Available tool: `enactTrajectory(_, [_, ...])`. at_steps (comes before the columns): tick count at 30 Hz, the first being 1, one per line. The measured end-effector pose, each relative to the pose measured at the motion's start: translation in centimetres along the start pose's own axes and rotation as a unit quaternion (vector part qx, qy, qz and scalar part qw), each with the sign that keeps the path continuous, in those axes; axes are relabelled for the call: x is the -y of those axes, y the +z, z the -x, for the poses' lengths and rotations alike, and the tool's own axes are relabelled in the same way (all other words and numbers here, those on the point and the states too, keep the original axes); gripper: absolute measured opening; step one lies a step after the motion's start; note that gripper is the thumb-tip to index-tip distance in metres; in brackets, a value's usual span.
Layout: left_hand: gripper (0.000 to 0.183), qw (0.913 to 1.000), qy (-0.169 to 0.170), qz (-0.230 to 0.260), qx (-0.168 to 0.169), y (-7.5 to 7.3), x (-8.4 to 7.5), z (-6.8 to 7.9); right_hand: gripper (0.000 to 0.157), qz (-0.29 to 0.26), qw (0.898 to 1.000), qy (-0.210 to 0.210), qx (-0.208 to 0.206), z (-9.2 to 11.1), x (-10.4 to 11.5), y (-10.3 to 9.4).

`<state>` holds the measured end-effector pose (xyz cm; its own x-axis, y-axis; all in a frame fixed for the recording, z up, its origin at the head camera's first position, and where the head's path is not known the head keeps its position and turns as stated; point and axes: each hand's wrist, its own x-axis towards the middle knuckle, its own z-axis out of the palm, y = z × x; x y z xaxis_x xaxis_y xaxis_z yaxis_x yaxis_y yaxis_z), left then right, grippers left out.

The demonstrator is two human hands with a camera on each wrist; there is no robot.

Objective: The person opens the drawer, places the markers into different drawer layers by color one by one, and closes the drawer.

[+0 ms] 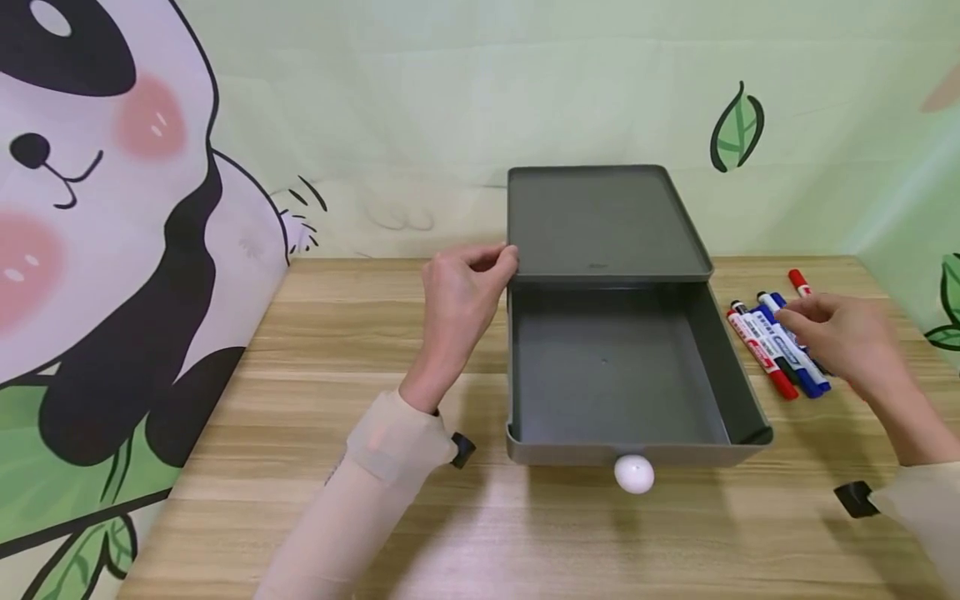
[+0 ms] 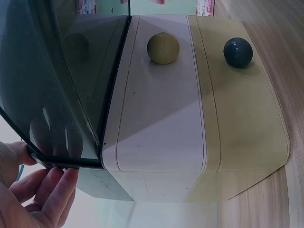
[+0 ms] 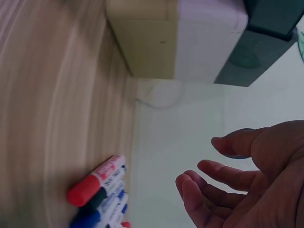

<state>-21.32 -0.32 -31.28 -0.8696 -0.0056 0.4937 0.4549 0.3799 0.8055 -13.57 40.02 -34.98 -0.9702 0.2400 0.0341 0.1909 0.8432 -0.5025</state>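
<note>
A small drawer cabinet (image 1: 607, 221) stands on the table with its dark grey top drawer (image 1: 607, 367) pulled out and bare inside. My left hand (image 1: 465, 287) pinches the cabinet's edge at its left front corner, thumb and fingers on the rim. My right hand (image 1: 847, 337) hovers over the markers (image 1: 776, 350) to the right of the cabinet, its fingers loosely bent and nothing between them. In the right wrist view, a gap shows between that thumb and the fingers. The markers lie side by side, red, black and blue; a red-capped marker (image 1: 798, 282) lies just behind them.
A white round knob (image 1: 634, 474) sticks out from the drawer front. Below it are a pale lilac drawer (image 2: 159, 104) with a yellow knob and a yellow drawer (image 2: 247, 109) with a dark knob. A panda-printed backdrop (image 1: 420, 108) rises behind the wooden table (image 1: 337, 333).
</note>
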Motion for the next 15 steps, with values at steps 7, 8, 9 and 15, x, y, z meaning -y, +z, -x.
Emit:
enactTrajectory(7, [0.017,1.0,0.007,-0.005,-0.002,0.0,0.0,0.0,0.046,0.033,0.999,-0.026,0.032,-1.6,-1.6,1.6])
enactTrajectory(8, [0.018,1.0,0.007,-0.004,-0.001,0.0,0.0,0.0,0.045,0.035,0.998,-0.032,0.033,-1.8,-1.7,1.9])
enactTrajectory(9, [0.018,1.0,0.007,-0.003,-0.001,0.0,0.0,0.0,0.043,0.041,0.998,-0.04,0.032,-2.0,-1.8,2.1])
enactTrajectory(15, [0.017,1.0,0.005,-0.004,0.001,0.0,-0.1,0.0,0.042,0.073,0.995,-0.047,0.046,-2.5,-2.1,3.3])
